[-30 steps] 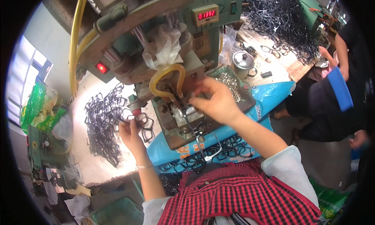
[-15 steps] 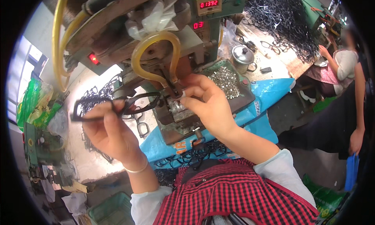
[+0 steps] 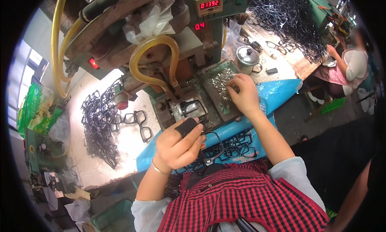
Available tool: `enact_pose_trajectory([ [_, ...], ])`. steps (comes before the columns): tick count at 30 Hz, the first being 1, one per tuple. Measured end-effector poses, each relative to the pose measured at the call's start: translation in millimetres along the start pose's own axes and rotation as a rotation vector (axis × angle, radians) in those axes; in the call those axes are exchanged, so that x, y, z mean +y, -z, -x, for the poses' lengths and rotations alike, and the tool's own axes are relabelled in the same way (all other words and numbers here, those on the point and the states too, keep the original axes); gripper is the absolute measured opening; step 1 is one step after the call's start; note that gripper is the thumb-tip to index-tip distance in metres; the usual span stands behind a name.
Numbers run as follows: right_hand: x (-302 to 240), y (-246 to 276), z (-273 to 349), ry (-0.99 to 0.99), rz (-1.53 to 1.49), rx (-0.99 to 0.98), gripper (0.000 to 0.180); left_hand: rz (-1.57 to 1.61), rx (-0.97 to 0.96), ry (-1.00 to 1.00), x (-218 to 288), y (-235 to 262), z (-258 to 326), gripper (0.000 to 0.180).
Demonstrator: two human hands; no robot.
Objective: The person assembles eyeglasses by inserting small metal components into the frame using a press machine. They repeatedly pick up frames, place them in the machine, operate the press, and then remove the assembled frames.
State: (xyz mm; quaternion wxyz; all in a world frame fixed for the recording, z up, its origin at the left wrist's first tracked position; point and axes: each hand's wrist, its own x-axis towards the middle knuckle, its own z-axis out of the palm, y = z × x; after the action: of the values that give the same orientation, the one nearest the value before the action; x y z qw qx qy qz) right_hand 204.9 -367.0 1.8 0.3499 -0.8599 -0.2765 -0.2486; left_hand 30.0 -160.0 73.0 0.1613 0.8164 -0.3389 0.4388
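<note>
Eyeglass frame pinched in left hand, low and near the chest, long axis slanting from the machine's jig down toward the lap. Left fingers closed round the frame's upper rim. Right hand farther out and to the right, fingertips pressed together in the tray of small metal parts, apparently picking one. Jig just beyond the frame, nearer the left hand.

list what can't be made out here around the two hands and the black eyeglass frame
1. Head view: right hand fingertips sink into the small silver metal parts in the green tray; any part pinched is too small to tell.
2. Left hand covers part of the black plastic eyeglass frame; its grip is hidden.
3. The frame's far end merges with the black frames piled on the blue sheet.
</note>
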Motion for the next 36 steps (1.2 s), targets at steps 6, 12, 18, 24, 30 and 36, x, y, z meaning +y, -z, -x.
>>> enact_pose_trajectory([
  [6, -10.9, 6.9, -3.6, -0.133, -0.213, 0.018, 0.006, -0.013, 0.027, -0.019, -0.4, -4.7, 6.2, 0.025],
  [12, -19.5, 15.0, 2.9, -0.351, -0.350, 0.009, 0.009, -0.130, -0.035, 0.304, 41.3, 13.7, 24.7, 0.022],
  [18, -19.1, 17.8, 10.0, -0.340, -0.389, 0.044, 0.008, -0.479, 0.578, 0.906, -7.1, 90.0, 52.0, 0.019],
  [24, -18.9, 10.8, -8.6, 0.021, -0.075, 0.048, 0.009, -0.324, -0.327, 0.817, -80.2, 93.5, 141.1, 0.027],
  [30, -8.8, 11.5, -0.5, -0.056, -0.111, 0.007, 0.006, 0.195, -0.556, 1.086, -88.4, 61.3, 173.3, 0.020],
  [36, -11.8, 24.6, 3.7, -0.125, -0.067, -0.070, 0.007, 0.180, -0.481, 1.070, -82.3, 60.3, 177.6, 0.036],
])
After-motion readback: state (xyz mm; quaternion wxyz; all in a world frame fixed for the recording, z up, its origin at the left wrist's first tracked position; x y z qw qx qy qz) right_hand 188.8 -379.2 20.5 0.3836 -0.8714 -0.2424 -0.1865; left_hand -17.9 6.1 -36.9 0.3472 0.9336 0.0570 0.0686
